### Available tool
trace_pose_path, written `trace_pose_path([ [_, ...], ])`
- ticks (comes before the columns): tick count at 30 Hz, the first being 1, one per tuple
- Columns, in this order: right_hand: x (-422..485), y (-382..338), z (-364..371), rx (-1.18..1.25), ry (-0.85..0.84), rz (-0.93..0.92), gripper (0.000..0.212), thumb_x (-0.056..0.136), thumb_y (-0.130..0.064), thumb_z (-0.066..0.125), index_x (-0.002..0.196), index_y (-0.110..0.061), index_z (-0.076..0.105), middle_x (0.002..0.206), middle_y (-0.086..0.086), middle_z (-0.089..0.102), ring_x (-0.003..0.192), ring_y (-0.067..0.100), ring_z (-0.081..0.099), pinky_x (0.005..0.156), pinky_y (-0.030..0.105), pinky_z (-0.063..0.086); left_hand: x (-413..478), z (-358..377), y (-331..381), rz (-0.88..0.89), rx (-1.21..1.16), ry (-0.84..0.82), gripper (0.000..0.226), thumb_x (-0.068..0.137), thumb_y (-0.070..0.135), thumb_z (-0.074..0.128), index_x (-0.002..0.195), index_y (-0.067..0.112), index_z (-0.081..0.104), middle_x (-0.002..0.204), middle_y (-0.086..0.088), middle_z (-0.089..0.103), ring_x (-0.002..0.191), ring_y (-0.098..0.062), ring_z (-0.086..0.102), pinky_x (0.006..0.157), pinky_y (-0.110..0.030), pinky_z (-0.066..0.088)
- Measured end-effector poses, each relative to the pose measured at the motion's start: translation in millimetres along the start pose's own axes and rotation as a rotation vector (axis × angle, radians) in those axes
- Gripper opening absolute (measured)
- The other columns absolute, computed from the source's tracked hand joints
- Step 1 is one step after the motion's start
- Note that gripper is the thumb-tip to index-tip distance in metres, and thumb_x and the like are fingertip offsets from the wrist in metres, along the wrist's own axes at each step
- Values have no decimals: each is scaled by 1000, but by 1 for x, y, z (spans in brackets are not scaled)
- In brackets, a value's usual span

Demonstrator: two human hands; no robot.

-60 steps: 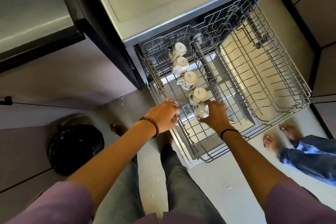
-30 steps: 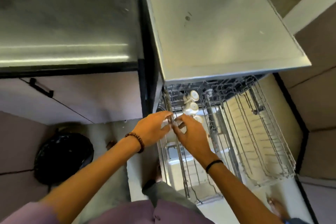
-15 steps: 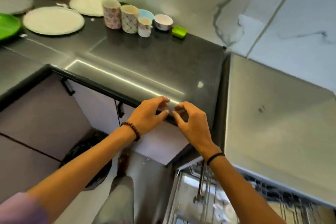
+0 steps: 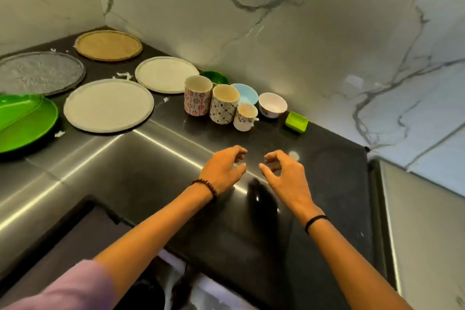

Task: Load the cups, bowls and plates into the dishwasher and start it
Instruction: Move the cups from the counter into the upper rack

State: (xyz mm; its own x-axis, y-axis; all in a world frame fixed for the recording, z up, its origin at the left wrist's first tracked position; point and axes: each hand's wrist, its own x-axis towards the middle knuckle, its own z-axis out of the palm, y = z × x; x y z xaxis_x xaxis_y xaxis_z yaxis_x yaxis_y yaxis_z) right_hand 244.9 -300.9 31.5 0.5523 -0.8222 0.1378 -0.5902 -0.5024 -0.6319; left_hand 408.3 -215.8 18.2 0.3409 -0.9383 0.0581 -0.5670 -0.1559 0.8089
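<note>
Left hand [image 4: 221,171] and right hand [image 4: 284,176] empty above countertop [image 4: 151,171]

Left hand [image 4: 222,170]: is hovering palm down, fingers loosely curled, holding nothing.
Right hand [image 4: 284,176]: is hovering just beside it, fingers loosely curled, gripping nothing.
Left arm [image 4: 151,231]: is reaching forward, forearm bare.
Right arm [image 4: 352,259]: is reaching forward too.

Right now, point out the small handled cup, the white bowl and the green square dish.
small handled cup [image 4: 244,121], head view, on its outer side wall.
white bowl [image 4: 273,104], head view, inside its pale hollow.
green square dish [image 4: 297,122], head view, on its top face.
</note>
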Motion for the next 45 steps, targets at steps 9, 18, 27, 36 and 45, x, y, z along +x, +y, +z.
trace_pose_path([
  [9, 112, 2, 37, 205, -91, 312, 75, 83, -37, 77, 144, -18, 38, 146, 3, 49, 127, 18, 53, 102, 32, 46, 92, -4, -29, -133, 27, 26, 66, 88, 19, 62, 146, 13, 29, 145, -8, 42, 131, -24, 43, 105, -36, 40],
  [18, 159, -3, 54, 360, -98, 239, 71, 75, -39, 83, 135, -32, 45, 127, -16, 55, 117, 3, 51, 96, 21, 40, 119, 9, -42, -94, -100, 73, 78, 85, 14, 63, 150, 15, 21, 151, -5, 34, 138, -20, 36, 108, -32, 36],
  [27, 121, -8, 41, 497, 20, 294, 59, 68, -38, 88, 118, -36, 57, 112, -23, 65, 103, -9, 59, 78, 14, 49, 106, 9, -47, 10, -280, 58, 64, 82, 28, 73, 137, 23, 42, 132, 4, 52, 116, -9, 54, 97, -28, 49],
  [36, 1, -2, 2, 736, 193, 459, 53, 74, -18, 84, 121, -21, 60, 112, -2, 70, 105, 14, 68, 84, 32, 58, 48, 33, 9, 67, -437, -272, 63, 74, 27, 81, 129, 21, 51, 114, 10, 64, 100, 6, 61, 81, -8, 48],
  [45, -161, 17, -50, 656, 357, 567, 65, 66, -41, 87, 123, -26, 59, 114, -6, 68, 108, 13, 65, 83, 28, 57, -60, 96, 68, 145, -495, -553, 79, 71, 29, 84, 138, 26, 43, 122, 8, 63, 106, -2, 63, 89, -20, 53],
])
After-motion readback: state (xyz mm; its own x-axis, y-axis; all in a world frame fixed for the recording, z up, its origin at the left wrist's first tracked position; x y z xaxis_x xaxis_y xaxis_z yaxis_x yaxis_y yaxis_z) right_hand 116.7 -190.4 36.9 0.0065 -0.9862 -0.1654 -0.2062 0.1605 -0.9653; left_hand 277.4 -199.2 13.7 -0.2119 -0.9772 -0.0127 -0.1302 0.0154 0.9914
